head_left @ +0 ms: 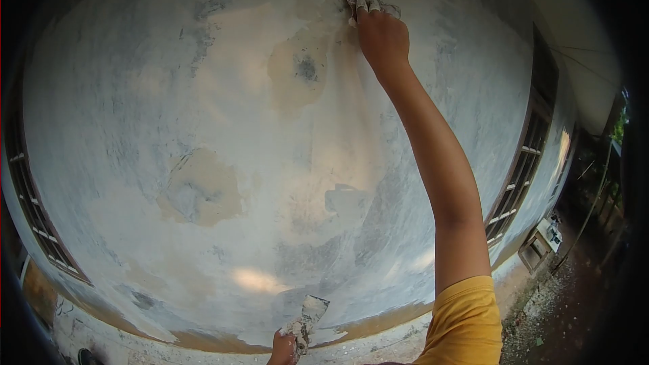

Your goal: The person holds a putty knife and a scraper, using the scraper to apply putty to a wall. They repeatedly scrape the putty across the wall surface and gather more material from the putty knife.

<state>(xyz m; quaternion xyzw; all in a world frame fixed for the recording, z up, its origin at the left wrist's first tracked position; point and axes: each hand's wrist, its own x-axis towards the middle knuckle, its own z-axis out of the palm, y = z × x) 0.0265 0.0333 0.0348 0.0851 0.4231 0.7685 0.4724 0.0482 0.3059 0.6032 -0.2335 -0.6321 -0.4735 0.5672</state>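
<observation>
High on the wall, my right hand [383, 30] grips a crumpled, stained cloth or pad [389, 8] and holds it against the surface; its exact kind is hard to tell. My arm is stretched up, with a yellow sleeve at the bottom right. Low in the view, my left hand [284, 348] is closed round the handle of a putty knife [314, 307], its blade pointing up and smeared with pale filler. The wall [270, 155] is grey-white with patchy beige spots and dark marks.
A barred window [517, 182] stands at the right and another [34, 209] at the left. A small wooden frame or box [536, 250] rests on the ground at the right, near gravel and a leaning pole [587, 220]. A pale ledge [365, 350] runs along the wall's foot.
</observation>
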